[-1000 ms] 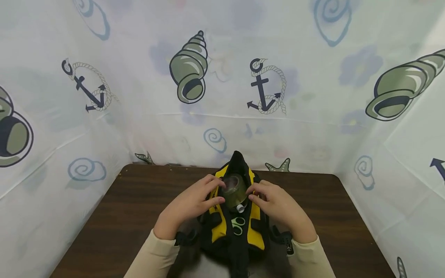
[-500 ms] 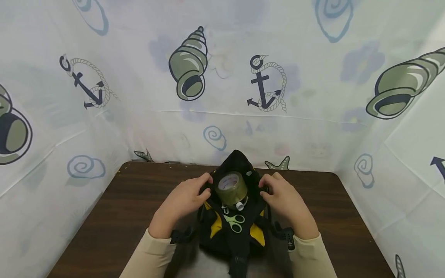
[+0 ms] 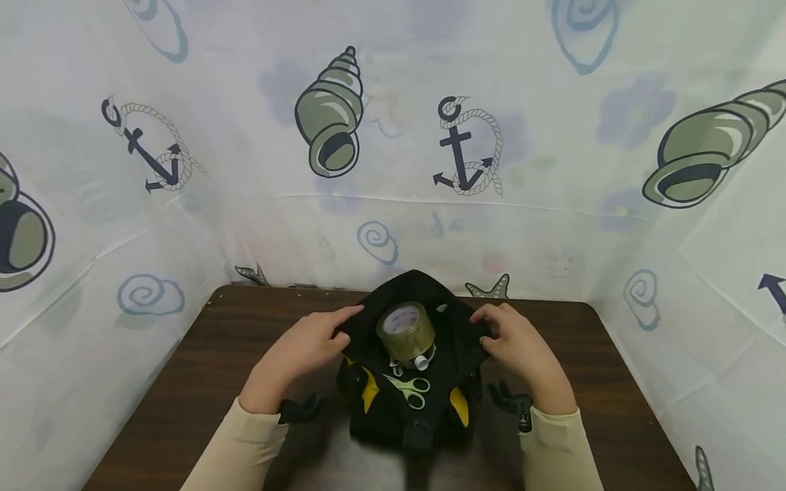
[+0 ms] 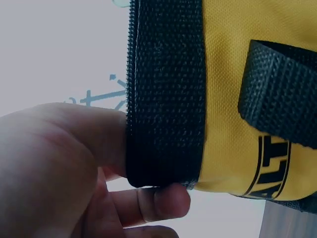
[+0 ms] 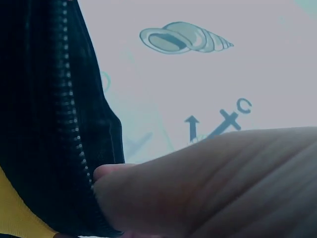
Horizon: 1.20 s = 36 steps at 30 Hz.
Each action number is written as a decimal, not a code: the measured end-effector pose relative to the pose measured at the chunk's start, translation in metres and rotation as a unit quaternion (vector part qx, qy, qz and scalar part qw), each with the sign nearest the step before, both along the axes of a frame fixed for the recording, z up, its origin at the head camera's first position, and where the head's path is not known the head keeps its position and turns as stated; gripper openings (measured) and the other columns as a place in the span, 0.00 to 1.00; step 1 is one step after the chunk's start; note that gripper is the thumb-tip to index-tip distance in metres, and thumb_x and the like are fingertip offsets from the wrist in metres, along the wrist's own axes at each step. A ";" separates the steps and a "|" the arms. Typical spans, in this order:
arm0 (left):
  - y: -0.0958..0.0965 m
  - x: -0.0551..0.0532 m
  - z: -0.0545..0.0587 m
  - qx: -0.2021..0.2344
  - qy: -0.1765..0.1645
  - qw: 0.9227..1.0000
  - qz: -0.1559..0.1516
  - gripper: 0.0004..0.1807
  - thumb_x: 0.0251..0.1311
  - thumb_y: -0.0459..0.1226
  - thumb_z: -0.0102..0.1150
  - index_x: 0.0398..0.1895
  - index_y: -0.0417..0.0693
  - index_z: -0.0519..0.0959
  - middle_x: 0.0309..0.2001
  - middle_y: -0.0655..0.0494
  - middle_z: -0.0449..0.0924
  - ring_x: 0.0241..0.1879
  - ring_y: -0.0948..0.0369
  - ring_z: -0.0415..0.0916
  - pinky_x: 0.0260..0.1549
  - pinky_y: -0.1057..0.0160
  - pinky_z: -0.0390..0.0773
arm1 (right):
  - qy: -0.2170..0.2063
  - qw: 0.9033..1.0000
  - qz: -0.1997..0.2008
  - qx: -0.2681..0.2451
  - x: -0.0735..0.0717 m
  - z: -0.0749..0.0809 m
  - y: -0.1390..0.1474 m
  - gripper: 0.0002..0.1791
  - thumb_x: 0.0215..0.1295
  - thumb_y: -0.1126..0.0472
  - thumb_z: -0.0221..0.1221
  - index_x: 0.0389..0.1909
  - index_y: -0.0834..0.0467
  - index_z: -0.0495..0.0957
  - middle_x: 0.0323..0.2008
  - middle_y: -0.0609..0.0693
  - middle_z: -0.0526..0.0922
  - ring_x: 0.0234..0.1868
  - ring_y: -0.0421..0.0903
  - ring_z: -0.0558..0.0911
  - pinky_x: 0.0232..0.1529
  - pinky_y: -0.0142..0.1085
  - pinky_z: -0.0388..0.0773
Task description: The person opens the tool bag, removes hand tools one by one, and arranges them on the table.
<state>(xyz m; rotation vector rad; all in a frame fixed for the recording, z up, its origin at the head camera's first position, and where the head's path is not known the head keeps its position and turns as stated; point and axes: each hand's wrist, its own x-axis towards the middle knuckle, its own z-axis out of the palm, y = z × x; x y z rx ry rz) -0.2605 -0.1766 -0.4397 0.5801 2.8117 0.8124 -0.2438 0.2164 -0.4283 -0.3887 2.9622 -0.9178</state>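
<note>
A black and yellow zippered tool bag (image 3: 370, 392) stands on the table with its mouth spread wide. By its left zipper edge (image 4: 166, 94), my left hand (image 3: 301, 351) pinches the bag between thumb and fingers. Opposite, the right edge (image 5: 74, 114) is gripped by my right hand (image 3: 522, 351), thumb on the near side and most fingers hidden behind the cloth. Inside the mouth sits a roll of packing tape (image 3: 413, 342). A small white-capped item (image 3: 421, 363) lies against the roll, its kind unclear. Green-handled scissors (image 3: 413, 391) rest in front of it.
The bag stands on a dark wood-grain table (image 3: 245, 341). Patterned white cloth (image 3: 393, 204) surrounds the table at the back and both sides. A black strap (image 4: 277, 89) loops off the bag's yellow side.
Both hands have moved apart, drawing the bag's edges outward. Its mouth has gone from narrow to wide, and the tape roll and scissors show more fully.
</note>
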 end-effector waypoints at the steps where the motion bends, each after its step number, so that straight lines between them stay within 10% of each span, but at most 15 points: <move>1: -0.002 0.000 -0.001 0.003 -0.001 1.000 0.004 0.35 0.78 0.36 0.50 0.86 0.66 0.64 0.15 0.63 0.57 0.14 0.63 0.50 0.19 0.64 0.58 | -0.002 1.000 0.000 -0.003 -0.001 0.000 0.002 0.19 0.73 0.70 0.65 0.62 0.55 0.83 0.53 0.58 0.80 0.52 0.56 0.81 0.48 0.50 0.82; 13: -0.021 -0.004 -0.010 0.050 -0.017 0.996 0.068 0.33 0.80 0.37 0.43 0.83 0.74 0.67 0.17 0.62 0.56 0.15 0.61 0.50 0.18 0.63 0.61 | -0.018 0.998 -0.043 -0.030 -0.008 -0.003 0.024 0.21 0.78 0.69 0.58 0.66 0.52 0.83 0.72 0.65 0.76 0.67 0.66 0.80 0.46 0.47 0.78; 36: -0.016 -0.005 -0.012 0.045 0.005 0.997 0.057 0.32 0.80 0.39 0.46 0.83 0.74 0.66 0.17 0.62 0.56 0.15 0.61 0.51 0.19 0.62 0.64 | 0.015 0.999 -0.028 -0.020 -0.009 -0.006 0.019 0.20 0.78 0.66 0.61 0.67 0.53 0.82 0.62 0.62 0.80 0.58 0.62 0.83 0.50 0.54 0.85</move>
